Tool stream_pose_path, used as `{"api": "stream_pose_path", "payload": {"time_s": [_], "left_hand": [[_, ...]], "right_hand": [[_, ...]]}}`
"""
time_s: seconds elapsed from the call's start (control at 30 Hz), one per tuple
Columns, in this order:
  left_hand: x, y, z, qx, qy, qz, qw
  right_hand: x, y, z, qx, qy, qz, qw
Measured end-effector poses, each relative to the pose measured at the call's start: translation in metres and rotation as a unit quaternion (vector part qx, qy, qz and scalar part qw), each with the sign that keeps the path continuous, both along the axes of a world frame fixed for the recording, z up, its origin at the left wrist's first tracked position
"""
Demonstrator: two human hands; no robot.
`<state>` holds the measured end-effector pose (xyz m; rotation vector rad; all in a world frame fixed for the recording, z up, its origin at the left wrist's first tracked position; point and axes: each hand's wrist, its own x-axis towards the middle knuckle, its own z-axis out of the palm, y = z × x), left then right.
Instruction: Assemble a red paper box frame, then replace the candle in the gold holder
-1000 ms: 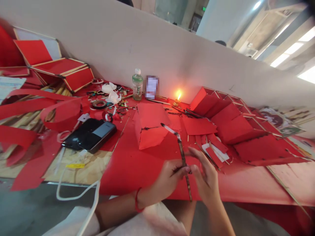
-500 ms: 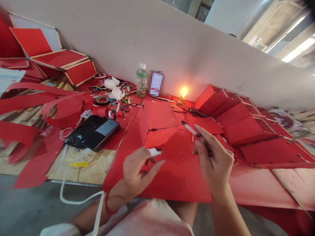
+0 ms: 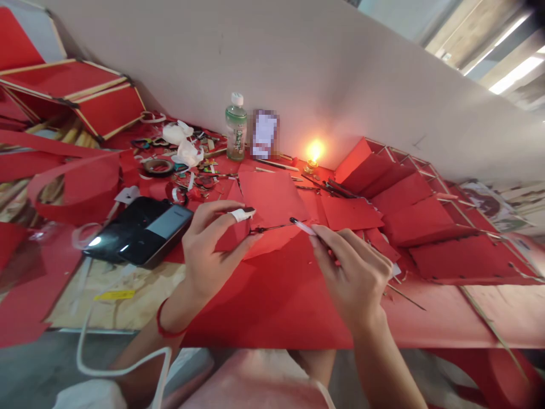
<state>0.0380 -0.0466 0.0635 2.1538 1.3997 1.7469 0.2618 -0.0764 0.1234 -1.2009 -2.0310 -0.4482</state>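
Observation:
In the head view, my right hand (image 3: 357,270) pinches a slim whitish stick with a black tip (image 3: 304,226). That tip is at the right end of a dark seam on a folded red paper piece (image 3: 272,196). My left hand (image 3: 208,250) is at the left end of the seam, thumb and fingers apart around the corner. Whether its fingertips touch the paper, I cannot tell. One left finger has a white wrapping (image 3: 241,215) with a dark end. Beneath the folded piece lies a large red sheet (image 3: 276,307).
Behind the folded piece burns a small flame lamp (image 3: 313,162), beside a propped phone (image 3: 264,135) and a bottle (image 3: 236,128). Red paper-covered frames stand left (image 3: 106,113) and right (image 3: 468,255). A black device (image 3: 145,227) with a white cable and a tape roll (image 3: 157,166) lie left.
Both hands have moved forward to the folded red piece. The black tip has come left and down to the seam's right end. My view has shifted slightly right.

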Motion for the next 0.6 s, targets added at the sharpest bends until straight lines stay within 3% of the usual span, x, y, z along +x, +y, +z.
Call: {"api": "stream_pose_path", "payload": {"time_s": [0.37,0.6], "left_hand": [[0.0014,0.0016,0.0011,0.003,-0.033,-0.031,0.999],[0.0020,-0.0009,0.0018,-0.019,-0.034,-0.019,0.999]], "right_hand": [[-0.0092,-0.0016,-0.0089,0.009,-0.016,0.010,1.000],[-0.0108,-0.0030,-0.0083,-0.001,0.001,0.026,1.000]]}}
